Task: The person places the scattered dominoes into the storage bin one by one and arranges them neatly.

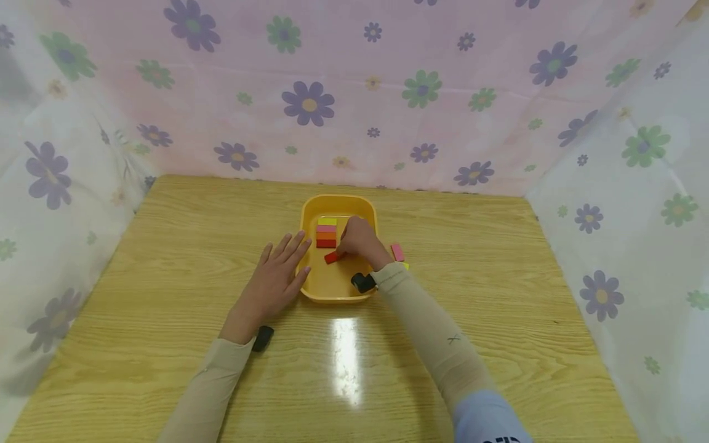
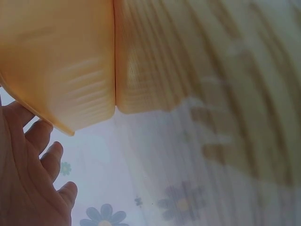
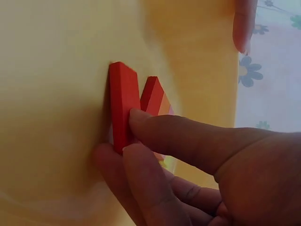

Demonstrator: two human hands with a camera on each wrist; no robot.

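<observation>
A yellow plastic tray [image 1: 338, 299] stands on the wooden table. Inside it, my right hand [image 1: 359, 239] pinches a red block [image 3: 121, 96] between thumb and fingers, close over the tray floor. Just beyond that block lies a tight row of blocks [image 1: 326, 235], coloured red, orange, pink and yellow from near to far. My left hand [image 1: 274, 280] rests at the tray's left rim with fingers spread and straight. In the left wrist view its fingertips [image 2: 55, 149] are by the tray wall [image 2: 89, 61].
Right of the tray, a pink block [image 1: 397, 251] lies on the table, with a yellow block [image 1: 407, 266] partly hidden by the right sleeve. Flower-patterned curtains [image 1: 360, 141] close off the back and both sides of the table [image 1: 194, 246].
</observation>
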